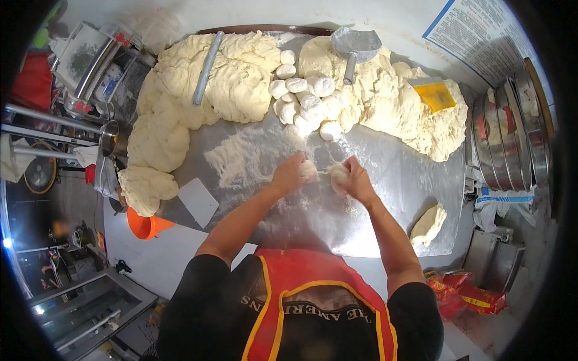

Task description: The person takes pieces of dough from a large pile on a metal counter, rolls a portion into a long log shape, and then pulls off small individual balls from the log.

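Observation:
Over the middle of a metal worktop (253, 216), my left hand (289, 173) grips a floured dough ball (309, 171). My right hand (358, 178) has its fingers around another dough ball (339, 176), a short gap to the right. Just beyond my hands lies a pile of small floured dough rounds (311, 106), several stacked against each other. White flour (239, 153) is spread on the metal left of my left hand. The undersides of both held balls are hidden.
Large dough masses (239, 81) line the back and left, with a rod (208, 67) on top. A metal scoop (354, 45) and a yellow-handled scraper (435, 95) rest on the right mass (393, 108). A white scraper (198, 203) and a dough piece (428, 225) lie nearer. Sieves (505, 135) stand right.

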Available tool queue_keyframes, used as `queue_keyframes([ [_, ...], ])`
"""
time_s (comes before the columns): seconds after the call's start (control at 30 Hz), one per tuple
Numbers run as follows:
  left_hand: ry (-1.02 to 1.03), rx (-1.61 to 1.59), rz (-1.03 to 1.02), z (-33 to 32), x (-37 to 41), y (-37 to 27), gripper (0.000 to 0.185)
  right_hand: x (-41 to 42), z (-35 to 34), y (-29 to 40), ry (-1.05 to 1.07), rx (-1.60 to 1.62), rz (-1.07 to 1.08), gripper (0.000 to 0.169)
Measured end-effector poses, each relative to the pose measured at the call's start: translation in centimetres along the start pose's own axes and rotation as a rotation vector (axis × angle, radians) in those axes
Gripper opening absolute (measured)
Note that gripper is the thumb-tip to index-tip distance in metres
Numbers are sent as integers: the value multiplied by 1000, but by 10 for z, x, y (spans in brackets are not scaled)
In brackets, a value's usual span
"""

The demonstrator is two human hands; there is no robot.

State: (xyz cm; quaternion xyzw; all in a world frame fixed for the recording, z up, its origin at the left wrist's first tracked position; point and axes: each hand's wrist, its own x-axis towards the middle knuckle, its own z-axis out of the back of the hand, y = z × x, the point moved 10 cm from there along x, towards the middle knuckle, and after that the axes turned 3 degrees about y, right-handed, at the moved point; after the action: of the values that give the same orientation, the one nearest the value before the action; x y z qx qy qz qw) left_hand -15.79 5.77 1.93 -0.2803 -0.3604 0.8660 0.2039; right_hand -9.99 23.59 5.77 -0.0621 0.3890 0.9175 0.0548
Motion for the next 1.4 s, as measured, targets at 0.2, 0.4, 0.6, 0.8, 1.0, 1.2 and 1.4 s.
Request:
queue_keyframes([
  [0.2,-364,-396,-53,118,42,-43,70,92,50,56,-149,1033,-193,52],
  [0.4,-170,-670,32,139,93,-40,70,74,71,23,-282,973,-125,63],
  [0.6,-207,-537,2,123,22,28,45,-159,159,-110,-760,-504,-598,67],
  [0.8,-251,-451,184,101,-30,53,27,-303,154,-295,-873,165,-828,85],
  [1.0,-191,-582,103,59,-47,64,27,-272,165,-218,-906,-508,-855,49],
  [1.2,-35,-369,-43,5,-55,38,32,-201,90,-60,-777,-230,-276,48],
  [1.4,267,-1316,269,-63,-52,4,52,-125,-16,58,-309,637,-224,41],
])
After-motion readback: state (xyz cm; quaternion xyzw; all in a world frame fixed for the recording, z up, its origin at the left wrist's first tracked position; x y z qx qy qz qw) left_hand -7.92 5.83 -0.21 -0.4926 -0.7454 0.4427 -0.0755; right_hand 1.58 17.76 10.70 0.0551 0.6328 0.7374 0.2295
